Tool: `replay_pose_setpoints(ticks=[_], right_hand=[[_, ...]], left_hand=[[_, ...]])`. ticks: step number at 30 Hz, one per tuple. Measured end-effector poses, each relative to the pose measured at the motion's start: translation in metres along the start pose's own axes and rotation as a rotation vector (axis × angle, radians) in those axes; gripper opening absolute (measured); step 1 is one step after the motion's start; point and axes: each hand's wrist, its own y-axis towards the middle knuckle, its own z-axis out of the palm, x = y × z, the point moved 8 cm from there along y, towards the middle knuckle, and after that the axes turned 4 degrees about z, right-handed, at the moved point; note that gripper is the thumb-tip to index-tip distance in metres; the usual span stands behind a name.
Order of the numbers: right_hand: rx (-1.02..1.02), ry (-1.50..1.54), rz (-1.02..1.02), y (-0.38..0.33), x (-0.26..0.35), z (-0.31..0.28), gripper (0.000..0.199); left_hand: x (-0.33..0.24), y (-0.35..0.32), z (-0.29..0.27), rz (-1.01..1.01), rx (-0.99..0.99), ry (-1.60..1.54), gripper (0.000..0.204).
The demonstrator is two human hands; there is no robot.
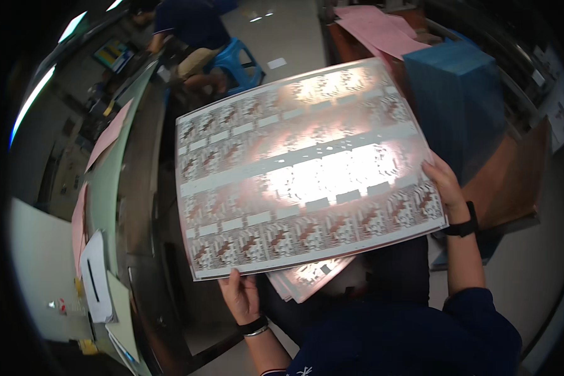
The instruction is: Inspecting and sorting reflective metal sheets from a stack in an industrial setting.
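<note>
From afar, I had the left grip [240, 299] pinching the patterned panel [301, 172] by its near edge and the right grip [443, 180] pinching its right edge, presumably keeping its face uncovered; it was tilted above other panels [304, 285].

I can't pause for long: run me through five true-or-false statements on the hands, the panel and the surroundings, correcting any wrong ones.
1. The left hand holds the patterned panel at its lower edge. True.
2. The right hand is empty. False: the right hand grips the panel's right edge.
3. Part of another panel shows below the held one. True.
4. The blue stool is unoccupied. False: a person sits on the blue stool.
5. A black band circles the right wrist. True.
</note>
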Motion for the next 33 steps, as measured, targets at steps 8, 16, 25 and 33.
replay_pose_setpoints(ticks=[8,16,25,33], right_hand=[[-0.116,0.104,0.085,-0.028,-0.016,-0.025,0.038],[-0.176,0.16,0.143,-0.023,-0.018,-0.039,0.038],[-0.169,0.208,-0.552,-0.09,0.058,-0.058,0.035],[-0.957,-0.152,-0.942,-0.179,0.103,-0.087,0.035]], left_hand=[[0.006,-0.014,0.025,-0.087,0.064,0.048,0.047],[0.01,0.008,0.024,-0.083,0.073,0.032,0.054],[0.02,0.03,0.007,-0.01,0.2,0.598,0.048],[0.032,0.003,-0.018,0.182,0.263,1.358,0.044]])
